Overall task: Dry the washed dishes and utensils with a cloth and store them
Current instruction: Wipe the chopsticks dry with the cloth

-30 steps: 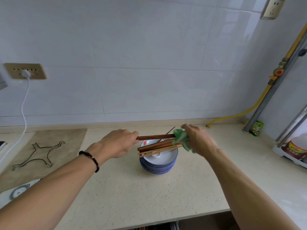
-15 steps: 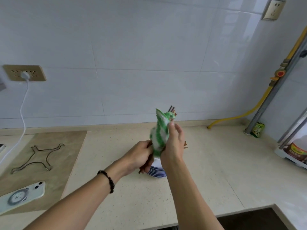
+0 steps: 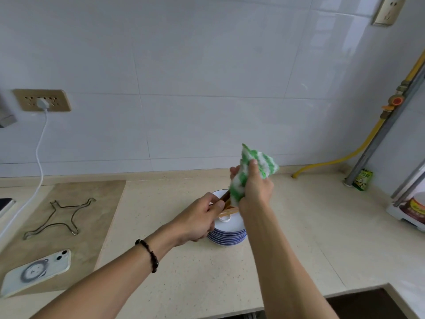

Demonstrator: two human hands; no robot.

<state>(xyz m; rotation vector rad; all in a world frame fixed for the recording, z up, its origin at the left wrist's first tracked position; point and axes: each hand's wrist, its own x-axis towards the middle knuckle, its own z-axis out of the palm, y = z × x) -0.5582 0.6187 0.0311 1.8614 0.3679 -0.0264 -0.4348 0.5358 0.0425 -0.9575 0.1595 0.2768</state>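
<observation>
Person at the counter [image 3: 207, 279], both forearms reaching in. Right hand [image 3: 254, 188] raised, its fingers [image 3: 252, 162] curled tight around a green-and-white cloth [image 3: 257, 168]; the cloth is bunched around the upper length of the dark chopsticks [image 3: 225, 196], so only a short brown stretch shows below the fingers. Left hand [image 3: 201, 217] lower and nearer, its fingers closed in a pinch on the bottom end of those same chopsticks. The sticks run tilted, up and away from the left fingers into the cloth.

Directly under both hands: a stack of blue-rimmed plates [image 3: 227, 234] on the counter. Across the top plate, just beneath the right wrist, lie lighter wooden chopsticks [image 3: 228, 211], partly hidden; a small white piece sits in the plate's middle, too hidden to name.

Well to the left of the left fingers: a wire trivet [image 3: 60, 218] on a tan mat [image 3: 69, 226], a phone [image 3: 36, 271] face down at the mat's near corner. Charger cable [image 3: 40, 157] drops from a wall socket [image 3: 42, 100]. Far beyond the right fingers, a yellow hose [image 3: 345, 157] along the wall and a small green packet [image 3: 364, 180] in the corner.
</observation>
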